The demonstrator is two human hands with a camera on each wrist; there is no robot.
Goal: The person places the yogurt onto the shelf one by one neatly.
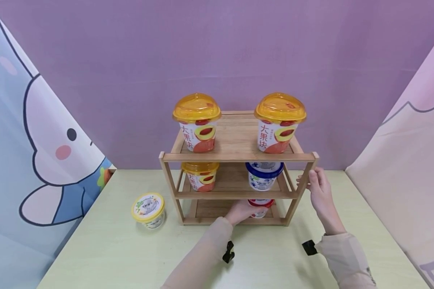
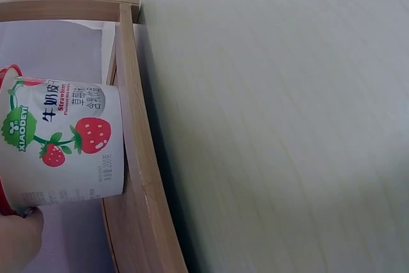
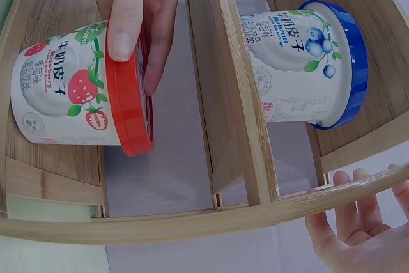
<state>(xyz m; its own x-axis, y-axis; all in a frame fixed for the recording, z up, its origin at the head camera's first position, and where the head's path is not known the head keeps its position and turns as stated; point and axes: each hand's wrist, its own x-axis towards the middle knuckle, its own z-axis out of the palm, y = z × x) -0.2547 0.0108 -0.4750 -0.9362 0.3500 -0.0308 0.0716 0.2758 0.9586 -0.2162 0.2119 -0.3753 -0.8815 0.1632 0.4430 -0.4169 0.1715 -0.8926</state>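
Observation:
My left hand (image 1: 241, 211) grips a strawberry yogurt cup (image 3: 67, 94) by its red lid, on the bottom tier of a three-tier wooden rack (image 1: 235, 157). In the right wrist view the thumb lies on the lid rim, with fingers over the lid top. The left wrist view shows the cup's white side with printed strawberries. My right hand (image 1: 321, 190) holds the rack's right front post, thumb in front and fingertips showing past it. Above the strawberry cup, a blueberry cup (image 1: 262, 178) with a blue lid stands on the middle tier.
Two yogurt cups with domed orange lids stand on the top tier, one left (image 1: 199, 134) and one right (image 1: 277, 136). Another orange-lidded cup (image 1: 202, 180) stands on the middle tier's left. A yellow-lidded cup (image 1: 150, 212) stands on the table (image 1: 105, 249) left of the rack.

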